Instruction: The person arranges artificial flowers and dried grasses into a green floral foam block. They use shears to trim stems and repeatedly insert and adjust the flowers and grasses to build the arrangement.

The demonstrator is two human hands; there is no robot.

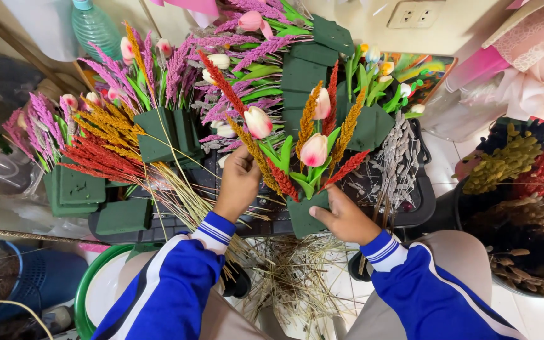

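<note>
My right hand (345,218) grips a dark green foam block (305,213) from its right side. Pink and white tulips (314,150) and orange, red and yellow dried spikes stand up out of it. My left hand (239,182) pinches a yellow-and-red dried spike (256,153) by its stem, just left of the block. Both arms wear blue sleeves with white stripes. My knees show below, with cut stems scattered on the floor between them.
A black tray (420,201) holds grey dried sprigs. Finished foam arrangements with purple spikes (165,82) crowd the left and back. Spare green foam blocks (124,216) lie at left. A bundle of orange and red dried stems (105,148) lies left. Buckets of dried flowers (517,182) stand right.
</note>
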